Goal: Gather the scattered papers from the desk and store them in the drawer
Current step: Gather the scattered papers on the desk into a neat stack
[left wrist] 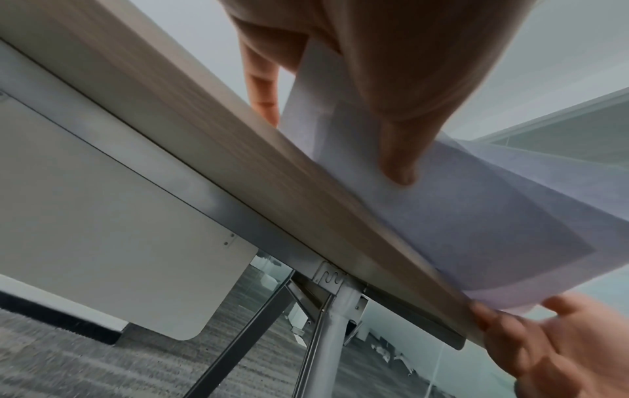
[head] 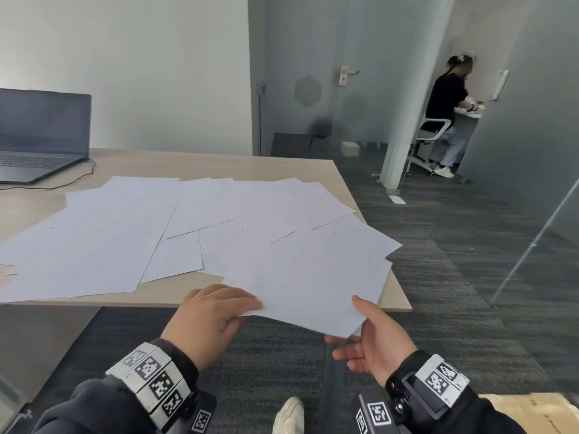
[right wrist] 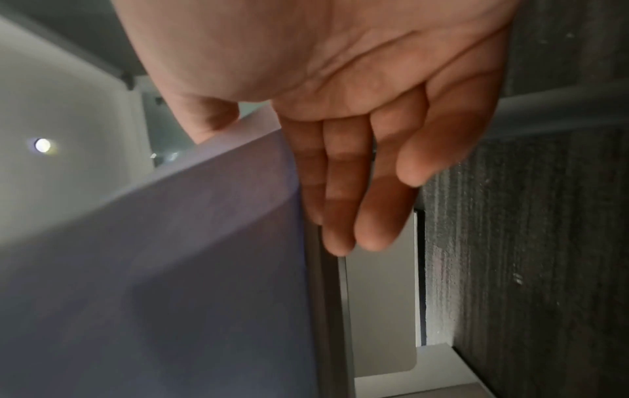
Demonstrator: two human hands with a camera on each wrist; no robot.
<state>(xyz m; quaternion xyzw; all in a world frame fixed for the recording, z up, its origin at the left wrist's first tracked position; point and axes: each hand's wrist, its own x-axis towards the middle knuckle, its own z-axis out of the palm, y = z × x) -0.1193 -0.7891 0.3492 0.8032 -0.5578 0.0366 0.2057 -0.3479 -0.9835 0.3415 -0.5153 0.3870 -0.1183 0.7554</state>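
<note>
Several white sheets [head: 125,233] lie scattered and overlapping across the pale wooden desk [head: 194,164]. My left hand [head: 244,308] grips the near left corner of a few sheets [head: 307,277] that stick out over the desk's front right corner; in the left wrist view its thumb [left wrist: 398,150] presses their underside [left wrist: 476,215]. My right hand [head: 360,327] is at their near right corner, fingers straight beneath and thumb beside the edge. In the right wrist view those fingers [right wrist: 357,188] are extended next to the sheets [right wrist: 170,255]. No drawer is in view.
An open dark laptop [head: 40,136] with a cable sits at the desk's far left. A person [head: 448,98] sits at another desk behind glass partitions. My shoe [head: 289,415] and a cardboard box [head: 532,411] are on the carpet. A white panel [left wrist: 119,229] hangs under the desk.
</note>
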